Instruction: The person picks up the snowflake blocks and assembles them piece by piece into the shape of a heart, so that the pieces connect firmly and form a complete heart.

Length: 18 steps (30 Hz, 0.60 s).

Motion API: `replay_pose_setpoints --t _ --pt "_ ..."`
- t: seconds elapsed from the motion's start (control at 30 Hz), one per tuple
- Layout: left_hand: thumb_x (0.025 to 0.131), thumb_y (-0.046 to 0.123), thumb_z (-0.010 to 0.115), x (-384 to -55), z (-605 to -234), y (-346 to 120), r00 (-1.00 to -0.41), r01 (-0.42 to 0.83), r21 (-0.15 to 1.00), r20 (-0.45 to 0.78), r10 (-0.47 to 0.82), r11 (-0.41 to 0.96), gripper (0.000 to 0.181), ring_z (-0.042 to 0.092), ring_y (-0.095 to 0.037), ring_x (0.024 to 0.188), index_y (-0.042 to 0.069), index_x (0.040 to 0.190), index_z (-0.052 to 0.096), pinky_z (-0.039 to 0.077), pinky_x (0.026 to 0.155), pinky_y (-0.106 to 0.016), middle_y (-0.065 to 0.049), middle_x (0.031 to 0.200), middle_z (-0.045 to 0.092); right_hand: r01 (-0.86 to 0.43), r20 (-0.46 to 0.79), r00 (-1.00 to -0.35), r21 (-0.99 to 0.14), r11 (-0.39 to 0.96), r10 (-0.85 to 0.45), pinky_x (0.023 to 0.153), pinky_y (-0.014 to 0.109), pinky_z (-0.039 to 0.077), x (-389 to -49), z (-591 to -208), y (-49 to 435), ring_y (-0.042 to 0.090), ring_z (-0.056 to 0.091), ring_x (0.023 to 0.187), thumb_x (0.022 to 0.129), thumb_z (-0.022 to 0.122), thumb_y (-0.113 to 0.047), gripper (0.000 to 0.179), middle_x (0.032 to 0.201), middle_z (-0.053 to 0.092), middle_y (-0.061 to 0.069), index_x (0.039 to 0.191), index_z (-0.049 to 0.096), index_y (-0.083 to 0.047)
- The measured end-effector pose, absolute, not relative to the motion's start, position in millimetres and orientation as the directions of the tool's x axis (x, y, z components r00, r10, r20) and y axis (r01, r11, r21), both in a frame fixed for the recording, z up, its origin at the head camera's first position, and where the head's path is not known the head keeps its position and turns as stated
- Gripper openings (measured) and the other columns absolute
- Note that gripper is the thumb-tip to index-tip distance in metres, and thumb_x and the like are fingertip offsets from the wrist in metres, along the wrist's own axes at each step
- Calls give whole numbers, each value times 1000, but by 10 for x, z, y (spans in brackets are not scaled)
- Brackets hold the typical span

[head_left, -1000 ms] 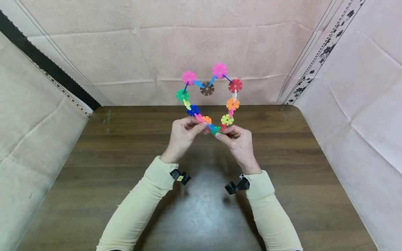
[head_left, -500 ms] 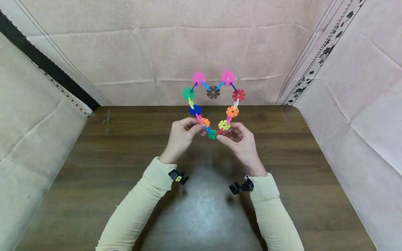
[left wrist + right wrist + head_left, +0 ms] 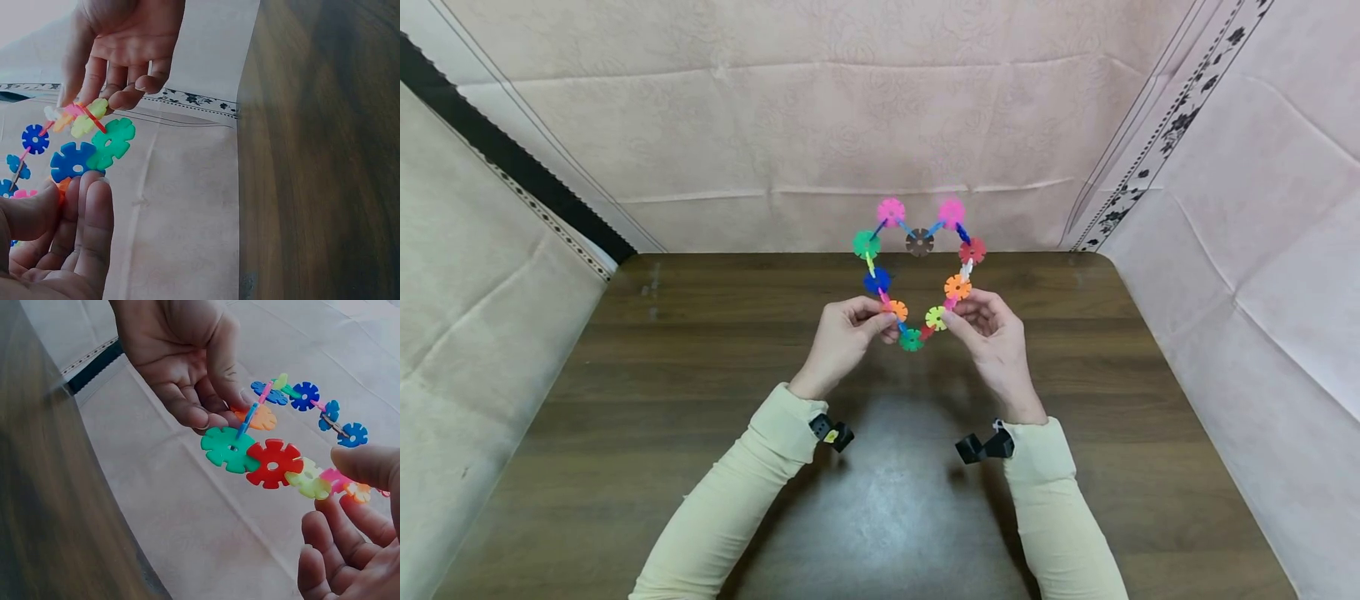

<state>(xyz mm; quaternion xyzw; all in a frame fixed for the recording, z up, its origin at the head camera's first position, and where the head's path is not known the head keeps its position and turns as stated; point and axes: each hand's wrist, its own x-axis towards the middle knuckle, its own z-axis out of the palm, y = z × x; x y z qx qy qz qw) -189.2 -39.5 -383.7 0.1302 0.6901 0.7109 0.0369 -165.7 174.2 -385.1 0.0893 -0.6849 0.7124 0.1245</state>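
A heart-shaped ring of slotted plastic snowflake discs is held up over the far part of the table, its dark brown disc [image 3: 919, 242] dipping between two pink discs at the top. My left hand [image 3: 844, 340] pinches the orange disc [image 3: 897, 311] at the lower left, thumb in front. On the lower right, my right hand [image 3: 1000, 354] grips the ring between thumb and fingers by the yellow-green disc [image 3: 936, 318] and the pink one beside it. The green disc [image 3: 228, 449] at the bottom point hangs between both hands, joined to a red disc [image 3: 274, 464].
The wooden table [image 3: 880, 517] lies below the hands. Pale patterned cloth [image 3: 865, 108] hangs behind it, with more cloth at both sides. Small black cameras [image 3: 985, 446] are strapped at both sleeve cuffs.
The ring has come lower and a little to the right, and its tilt has levelled out. My right hand has shifted rightward from near the bottom green disc to the yellow-green one.
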Motion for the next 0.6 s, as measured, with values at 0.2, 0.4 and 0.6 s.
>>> replay_pose_setpoints --t 0.2,0.4,0.6 --pt "94 14 66 -1911 -3912 -402 -970 98 993 79 232 72 16 68 -35 77 -1 97 71 59 73 -41 -18 86 70 -224 231 -970 -971 88 72 73 21 51 -1730 -3990 1792 21 58 86 88 74 -13 37 100 64 14 117 59 3" --pt "97 15 60 -1951 -4135 -411 -968 -21 969 -82 237 247 20 66 -36 73 -1 95 72 59 67 -41 -17 79 68 -44 62 -997 -934 355 38 68 25 48 -1778 -4162 1823 23 55 84 86 73 -42 49 97 61 12 113 62 -2" --pt "100 17 57 -1968 -4339 -410 -937 -122 902 -243 252 414 25 65 -27 62 -4 95 70 58 59 -40 -20 79 67 99 -122 -992 -837 538 -8 68 32 48 -1819 -4347 1835 24 54 82 87 70 -46 52 98 59 12 114 60 -3"
